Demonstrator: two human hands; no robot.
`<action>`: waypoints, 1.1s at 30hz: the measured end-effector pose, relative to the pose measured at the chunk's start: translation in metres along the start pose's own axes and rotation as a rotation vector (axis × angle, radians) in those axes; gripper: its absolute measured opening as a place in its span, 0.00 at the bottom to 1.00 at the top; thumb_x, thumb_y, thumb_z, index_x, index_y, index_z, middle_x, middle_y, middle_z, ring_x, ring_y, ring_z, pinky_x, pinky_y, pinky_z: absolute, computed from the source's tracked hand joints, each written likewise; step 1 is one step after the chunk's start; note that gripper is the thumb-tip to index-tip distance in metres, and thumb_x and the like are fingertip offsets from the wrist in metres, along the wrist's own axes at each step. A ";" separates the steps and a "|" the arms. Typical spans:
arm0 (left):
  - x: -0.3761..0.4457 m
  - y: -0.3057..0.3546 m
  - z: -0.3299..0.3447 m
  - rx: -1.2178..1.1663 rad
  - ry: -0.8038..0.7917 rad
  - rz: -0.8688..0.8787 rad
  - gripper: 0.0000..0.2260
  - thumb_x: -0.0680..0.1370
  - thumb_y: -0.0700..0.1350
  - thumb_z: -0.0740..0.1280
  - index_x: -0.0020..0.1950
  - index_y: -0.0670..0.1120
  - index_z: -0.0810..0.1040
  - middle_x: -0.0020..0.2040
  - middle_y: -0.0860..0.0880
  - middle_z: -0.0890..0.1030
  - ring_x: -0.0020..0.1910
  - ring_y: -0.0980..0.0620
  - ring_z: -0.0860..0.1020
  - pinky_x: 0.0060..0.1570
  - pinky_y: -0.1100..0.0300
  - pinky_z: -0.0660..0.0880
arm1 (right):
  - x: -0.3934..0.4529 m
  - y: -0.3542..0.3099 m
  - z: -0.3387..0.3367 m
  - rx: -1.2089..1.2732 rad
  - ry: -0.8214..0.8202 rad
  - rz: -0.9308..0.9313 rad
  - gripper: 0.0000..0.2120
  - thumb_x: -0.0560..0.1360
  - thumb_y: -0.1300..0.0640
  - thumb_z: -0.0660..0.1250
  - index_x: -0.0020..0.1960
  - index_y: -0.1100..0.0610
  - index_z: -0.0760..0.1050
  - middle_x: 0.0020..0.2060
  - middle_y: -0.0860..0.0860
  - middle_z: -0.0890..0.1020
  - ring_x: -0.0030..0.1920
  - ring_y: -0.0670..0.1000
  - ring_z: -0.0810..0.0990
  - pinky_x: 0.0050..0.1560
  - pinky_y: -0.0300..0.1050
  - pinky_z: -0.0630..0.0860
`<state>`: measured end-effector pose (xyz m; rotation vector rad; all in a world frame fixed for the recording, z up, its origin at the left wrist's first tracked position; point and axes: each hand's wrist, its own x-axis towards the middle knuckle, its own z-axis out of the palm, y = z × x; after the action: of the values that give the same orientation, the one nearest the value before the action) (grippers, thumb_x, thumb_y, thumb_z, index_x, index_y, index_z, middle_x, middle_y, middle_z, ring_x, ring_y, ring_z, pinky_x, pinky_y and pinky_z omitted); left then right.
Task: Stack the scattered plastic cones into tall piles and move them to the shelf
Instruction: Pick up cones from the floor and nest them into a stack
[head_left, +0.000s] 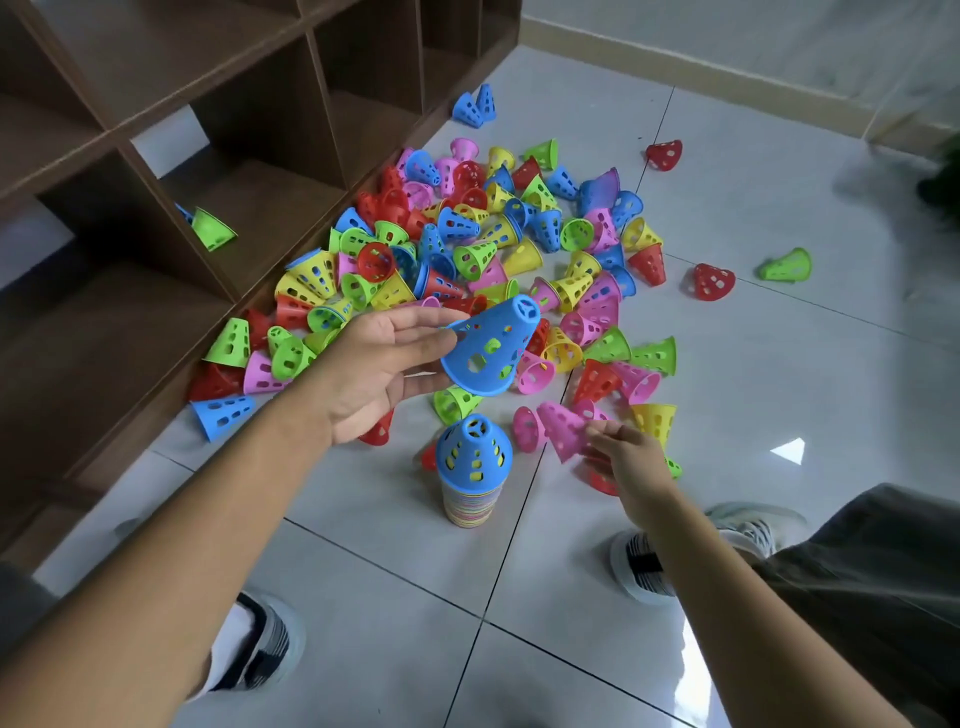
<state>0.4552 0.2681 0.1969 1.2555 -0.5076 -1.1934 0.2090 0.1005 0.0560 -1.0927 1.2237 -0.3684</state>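
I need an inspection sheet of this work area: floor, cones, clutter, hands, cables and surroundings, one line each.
Surface: pale tiled floor, glossy, with dark joints.
Job's things: tall stack of cones upright near the feet, blue cone on top; loose heap of cones lying on their sides beside the shelf; one green cone already inside a shelf compartment.
Clutter: a few stray cones apart from the heap, such as a red cone.
Hands: left hand holds a blue cone above the stack; right hand pinches a pink cone.
Cables: nothing seen.
Surroundings: wall skirting at the back; the person's shoes.
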 end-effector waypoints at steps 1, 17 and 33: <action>-0.001 0.002 0.000 -0.018 -0.031 -0.019 0.19 0.72 0.41 0.70 0.63 0.41 0.78 0.54 0.45 0.85 0.48 0.52 0.84 0.45 0.60 0.82 | -0.002 -0.009 0.000 0.052 -0.052 -0.023 0.03 0.79 0.67 0.65 0.48 0.63 0.77 0.45 0.61 0.80 0.41 0.52 0.80 0.49 0.49 0.78; -0.009 -0.026 -0.026 0.160 -0.177 -0.249 0.15 0.73 0.40 0.70 0.59 0.42 0.81 0.51 0.45 0.86 0.47 0.52 0.85 0.44 0.60 0.82 | -0.054 -0.120 0.038 0.364 -0.676 -0.146 0.16 0.80 0.64 0.61 0.67 0.63 0.74 0.50 0.56 0.82 0.45 0.50 0.80 0.51 0.42 0.81; 0.009 -0.079 -0.059 0.117 -0.016 -0.231 0.15 0.70 0.46 0.76 0.51 0.38 0.83 0.46 0.40 0.82 0.42 0.49 0.81 0.43 0.60 0.81 | -0.062 -0.110 0.052 -0.033 -0.811 -0.097 0.16 0.74 0.63 0.68 0.61 0.61 0.80 0.51 0.57 0.83 0.46 0.53 0.81 0.49 0.43 0.81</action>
<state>0.4764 0.2969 0.1046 1.4354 -0.4581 -1.3838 0.2663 0.1183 0.1789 -1.1642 0.4584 0.0394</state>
